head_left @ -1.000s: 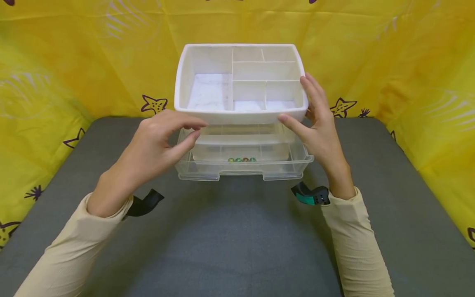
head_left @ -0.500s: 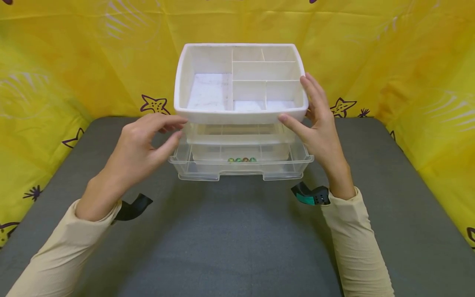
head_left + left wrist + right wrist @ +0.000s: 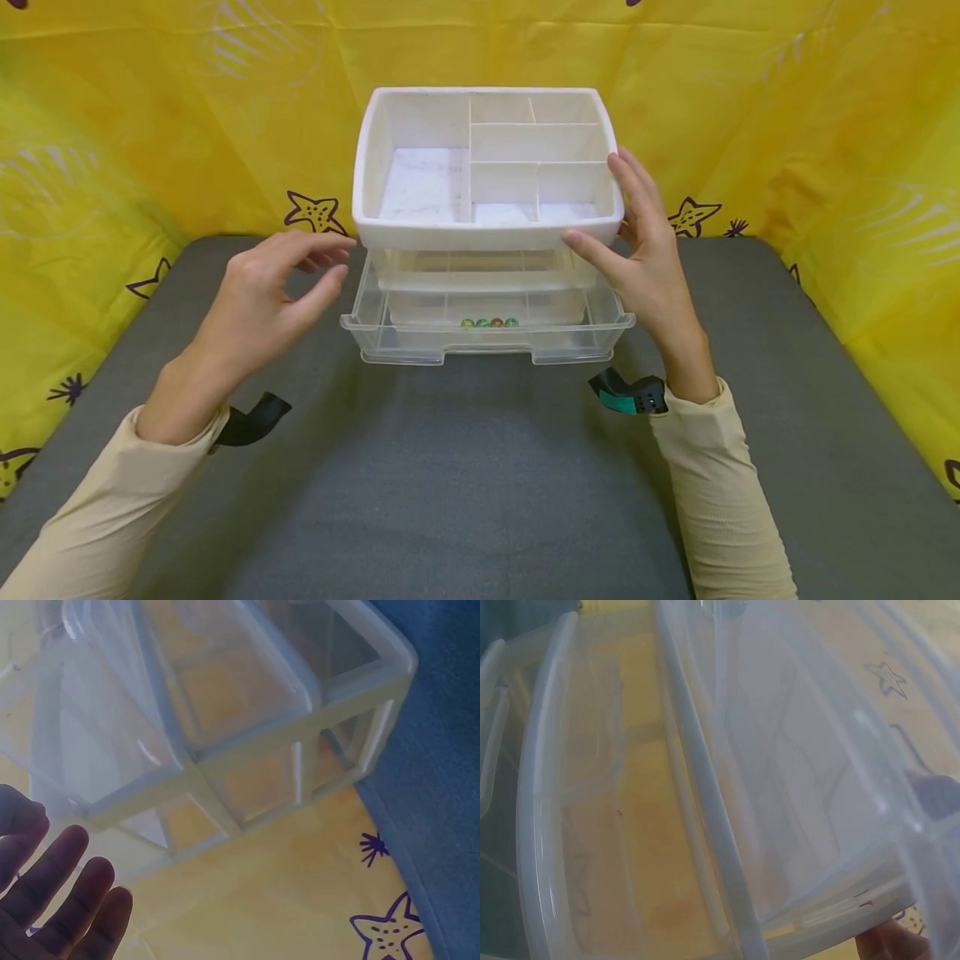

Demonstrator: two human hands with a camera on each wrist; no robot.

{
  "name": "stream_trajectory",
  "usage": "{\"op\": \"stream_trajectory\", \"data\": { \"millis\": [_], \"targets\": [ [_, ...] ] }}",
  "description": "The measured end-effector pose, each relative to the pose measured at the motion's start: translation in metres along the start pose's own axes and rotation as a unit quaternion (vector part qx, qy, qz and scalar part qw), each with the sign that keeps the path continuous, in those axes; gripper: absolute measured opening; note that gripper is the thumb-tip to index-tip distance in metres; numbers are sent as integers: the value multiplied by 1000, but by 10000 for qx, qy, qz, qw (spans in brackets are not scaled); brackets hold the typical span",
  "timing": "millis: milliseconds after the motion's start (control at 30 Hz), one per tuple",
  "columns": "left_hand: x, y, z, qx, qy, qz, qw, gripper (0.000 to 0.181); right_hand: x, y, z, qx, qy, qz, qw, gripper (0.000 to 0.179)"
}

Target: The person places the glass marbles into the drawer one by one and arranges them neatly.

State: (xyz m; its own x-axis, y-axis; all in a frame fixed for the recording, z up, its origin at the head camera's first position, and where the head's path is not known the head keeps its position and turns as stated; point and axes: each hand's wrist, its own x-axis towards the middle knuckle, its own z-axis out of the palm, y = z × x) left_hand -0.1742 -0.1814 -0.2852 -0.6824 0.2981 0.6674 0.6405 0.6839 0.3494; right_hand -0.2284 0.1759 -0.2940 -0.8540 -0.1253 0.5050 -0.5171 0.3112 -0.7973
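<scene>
A white drawer organizer (image 3: pixel 420 237) stands at the middle back, its top tray divided into compartments. Below the tray, a clear drawer (image 3: pixel 487 343) juts out toward me, with several green and brownish marbles (image 3: pixel 490 323) in a row inside. My right hand (image 3: pixel 651 254) grips the organizer's right front corner, thumb on the front rim and fingers along the side. In the right wrist view a bit of that hand (image 3: pixel 892 943) shows behind the clear plastic. My left hand (image 3: pixel 262 296) hovers left of the organizer, fingertips close to its front left corner, fingers loosely bent and holding nothing.
The organizer stands on a dark grey table cloth (image 3: pixel 480 483). A yellow patterned cloth (image 3: pixel 480 42) hangs behind and along both sides. Black straps (image 3: pixel 255 418) stick out from both wrists. The organizer's open side frame (image 3: pixel 247 787) fills much of the left wrist view.
My left hand has moved left, off the organizer's front, uncovering the left end of the clear drawer. The right hand, organizer and marbles have stayed in place.
</scene>
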Motion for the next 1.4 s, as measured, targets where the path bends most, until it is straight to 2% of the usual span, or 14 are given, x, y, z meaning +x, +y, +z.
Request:
{"op": "stream_trajectory", "data": {
  "millis": [433, 633, 867, 1100, 1400],
  "targets": [
    [-9, -27, -1, 299, -18, -199, 9994, 27, 1, 1, 0, -5, 9, -26, 10000, 77],
    [-14, -45, -2, 462, 15, -422, 9980, 27, 1, 1, 0, 6, 18, -36, 10000, 77],
    [-22, -66, -5, 745, -111, -737, 9944, 26, 1, 2, 0, 17, 16, -36, 10000, 77],
    [-32, -85, -6, 753, -235, -941, 9924, 28, 1, 2, 0, 14, 17, -22, 10000, 77],
    [-38, -96, -5, 706, -392, -1004, 9917, 28, 1, 2, 0, 52, 27, -22, 10000, 77]
  ]
}}
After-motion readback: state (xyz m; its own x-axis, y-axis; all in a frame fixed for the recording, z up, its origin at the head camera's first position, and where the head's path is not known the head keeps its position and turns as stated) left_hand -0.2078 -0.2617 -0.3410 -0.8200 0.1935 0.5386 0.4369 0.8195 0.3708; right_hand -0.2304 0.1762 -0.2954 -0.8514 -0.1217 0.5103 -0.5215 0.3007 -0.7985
